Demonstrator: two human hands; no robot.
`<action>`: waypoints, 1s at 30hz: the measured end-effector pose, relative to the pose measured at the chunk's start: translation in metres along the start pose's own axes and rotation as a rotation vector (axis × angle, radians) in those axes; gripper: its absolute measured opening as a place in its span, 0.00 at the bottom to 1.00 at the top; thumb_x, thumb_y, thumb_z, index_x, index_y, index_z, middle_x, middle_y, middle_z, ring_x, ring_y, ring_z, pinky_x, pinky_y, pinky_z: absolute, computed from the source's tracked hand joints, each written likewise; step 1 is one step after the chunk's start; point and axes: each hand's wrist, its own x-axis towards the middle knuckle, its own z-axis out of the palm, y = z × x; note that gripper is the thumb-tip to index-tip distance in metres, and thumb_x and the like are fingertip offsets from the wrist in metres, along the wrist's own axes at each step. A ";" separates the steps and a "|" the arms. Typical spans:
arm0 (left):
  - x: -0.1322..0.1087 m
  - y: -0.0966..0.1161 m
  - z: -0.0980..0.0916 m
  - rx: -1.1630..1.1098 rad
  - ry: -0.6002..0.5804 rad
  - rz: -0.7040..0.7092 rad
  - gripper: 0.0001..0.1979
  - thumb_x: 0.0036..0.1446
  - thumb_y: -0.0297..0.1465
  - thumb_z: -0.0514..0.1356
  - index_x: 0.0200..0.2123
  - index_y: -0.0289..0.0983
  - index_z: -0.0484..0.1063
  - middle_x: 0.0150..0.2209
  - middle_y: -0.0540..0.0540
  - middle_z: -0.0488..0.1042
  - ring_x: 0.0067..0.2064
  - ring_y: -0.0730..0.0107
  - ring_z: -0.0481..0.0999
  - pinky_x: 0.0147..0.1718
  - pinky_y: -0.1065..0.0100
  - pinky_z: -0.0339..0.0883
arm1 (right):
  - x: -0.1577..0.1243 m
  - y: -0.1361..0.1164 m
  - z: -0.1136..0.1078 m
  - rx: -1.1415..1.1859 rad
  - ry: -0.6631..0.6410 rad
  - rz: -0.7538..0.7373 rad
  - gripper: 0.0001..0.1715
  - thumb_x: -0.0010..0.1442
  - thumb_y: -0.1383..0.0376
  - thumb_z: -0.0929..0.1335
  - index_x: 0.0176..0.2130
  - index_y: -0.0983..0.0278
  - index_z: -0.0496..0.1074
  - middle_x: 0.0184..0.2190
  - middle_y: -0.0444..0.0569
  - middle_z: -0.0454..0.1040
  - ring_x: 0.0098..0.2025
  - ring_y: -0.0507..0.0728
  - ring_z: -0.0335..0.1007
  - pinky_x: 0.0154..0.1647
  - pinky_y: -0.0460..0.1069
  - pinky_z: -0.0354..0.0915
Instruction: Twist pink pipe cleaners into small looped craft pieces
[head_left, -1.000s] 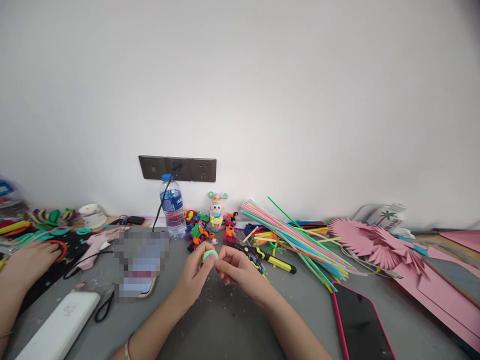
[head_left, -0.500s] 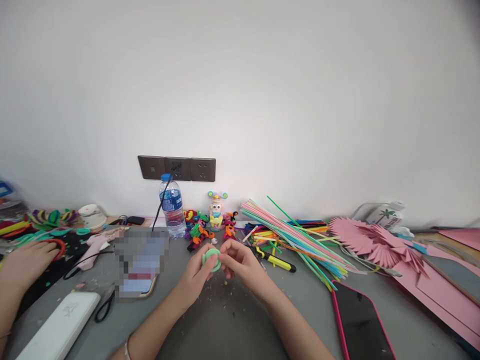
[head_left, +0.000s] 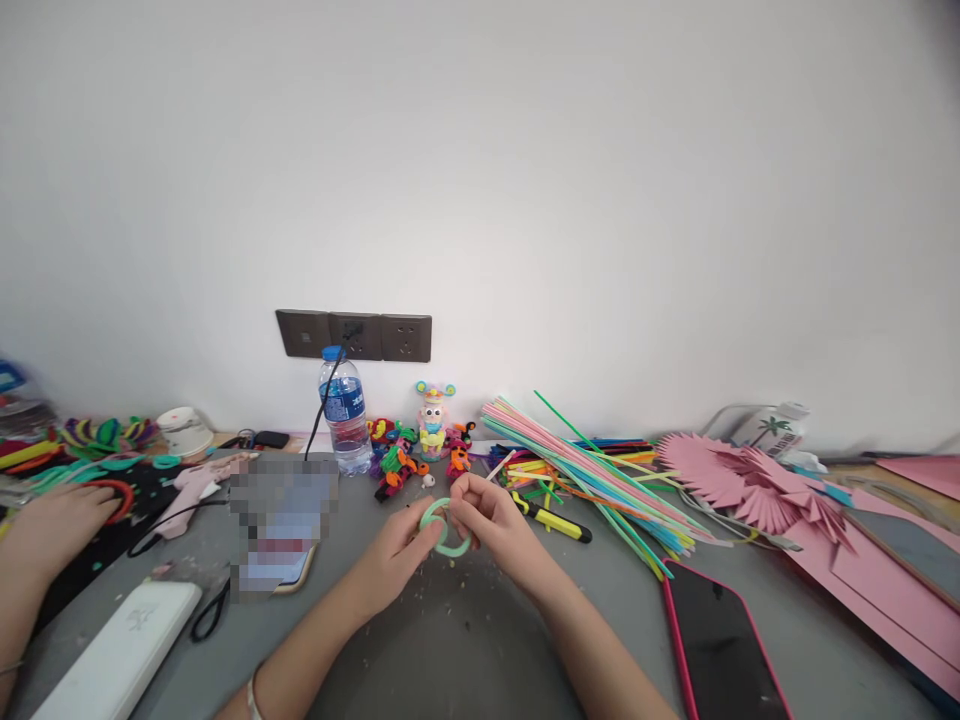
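Observation:
A light-green coiled strip is held between my two hands above the desk, its loop hanging open below my fingers. My left hand pinches the left side of the coil between thumb and fingers. On the right, my right hand grips the upper right part with closed fingertips. Just behind my hands lie small fuzzy figures in orange, green and pink. A yellow and black utility knife rests to the right of my right hand.
At the left, another person's hand is beside a red ring. A water bottle, a toy figurine and a bundle of pastel strips stand or lie behind. Phones, a white power bank and folded pink paper flank me.
The light-green strip has gone from a compact round coil to a looser, wider loop. My right hand has shifted slightly right and up; my left hand stays near the same spot.

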 end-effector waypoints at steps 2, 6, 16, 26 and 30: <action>0.000 -0.002 0.000 -0.026 0.020 -0.034 0.14 0.63 0.43 0.51 0.35 0.37 0.65 0.24 0.56 0.52 0.24 0.74 0.51 0.23 0.71 0.46 | 0.000 0.001 -0.002 0.022 0.001 -0.012 0.21 0.56 0.49 0.68 0.30 0.62 0.60 0.16 0.34 0.54 0.17 0.47 0.45 0.18 0.44 0.46; 0.001 -0.002 0.000 -0.159 0.021 -0.062 0.15 0.60 0.44 0.54 0.33 0.38 0.64 0.24 0.56 0.52 0.23 0.76 0.53 0.23 0.71 0.48 | 0.002 0.004 -0.010 -0.036 0.022 -0.018 0.21 0.57 0.48 0.68 0.30 0.62 0.61 0.15 0.33 0.50 0.17 0.46 0.39 0.18 0.44 0.41; 0.001 0.010 0.002 -0.382 -0.169 -0.127 0.16 0.57 0.42 0.56 0.26 0.37 0.60 0.21 0.56 0.53 0.22 0.76 0.52 0.25 0.69 0.50 | 0.002 0.000 -0.017 -0.148 0.124 -0.052 0.22 0.56 0.47 0.67 0.30 0.62 0.61 0.16 0.34 0.50 0.17 0.47 0.40 0.18 0.45 0.40; 0.006 0.016 -0.001 -0.722 0.025 -0.221 0.14 0.57 0.36 0.55 0.22 0.36 0.60 0.22 0.56 0.53 0.20 0.80 0.47 0.21 0.74 0.48 | 0.004 0.017 -0.017 -0.097 0.006 -0.037 0.19 0.60 0.50 0.65 0.31 0.61 0.59 0.17 0.34 0.54 0.18 0.47 0.49 0.20 0.44 0.51; 0.008 0.013 -0.002 -0.861 0.109 -0.279 0.13 0.58 0.33 0.53 0.22 0.35 0.60 0.22 0.56 0.53 0.19 0.81 0.48 0.20 0.76 0.51 | 0.002 0.017 -0.010 -0.132 -0.001 -0.004 0.17 0.60 0.52 0.66 0.30 0.61 0.59 0.16 0.34 0.56 0.17 0.47 0.51 0.19 0.43 0.52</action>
